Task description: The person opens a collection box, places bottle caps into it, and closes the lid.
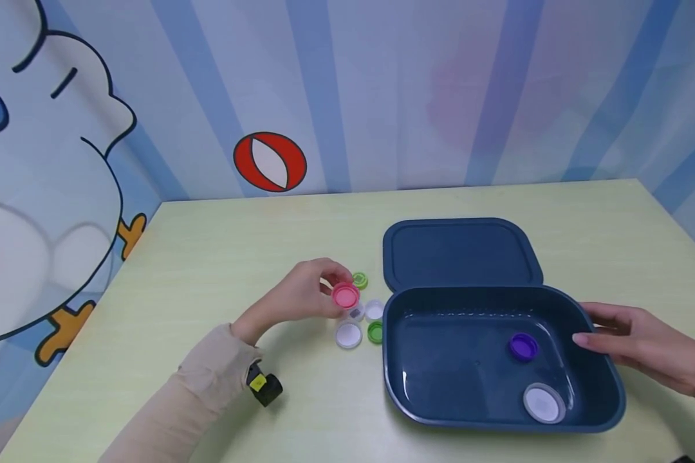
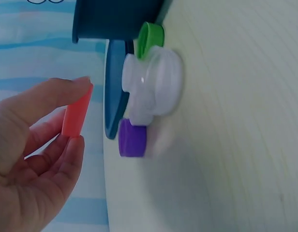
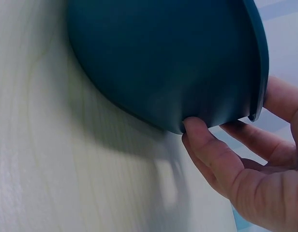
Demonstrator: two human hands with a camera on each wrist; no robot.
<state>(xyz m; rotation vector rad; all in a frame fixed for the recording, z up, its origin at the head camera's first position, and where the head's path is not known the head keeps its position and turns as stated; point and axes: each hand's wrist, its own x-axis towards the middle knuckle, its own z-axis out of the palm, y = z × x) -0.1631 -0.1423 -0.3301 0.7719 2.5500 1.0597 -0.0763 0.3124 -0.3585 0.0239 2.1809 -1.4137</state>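
My left hand pinches a pinkish-red cap between thumb and fingertips, raised above the table. Right by it lie a light green cap, a darker green cap, a white lid and clear whitish caps. A purple cap stands beside these in the left wrist view. My right hand grips the right wall of a dark blue plastic box, thumb over the rim and fingers outside. Inside the box lie a purple cap and a white round lid.
Behind the box lies its flat dark blue lid, partly covered by the box's rear rim. The pale wooden table ends at a striped printed backdrop with a red ball motif.
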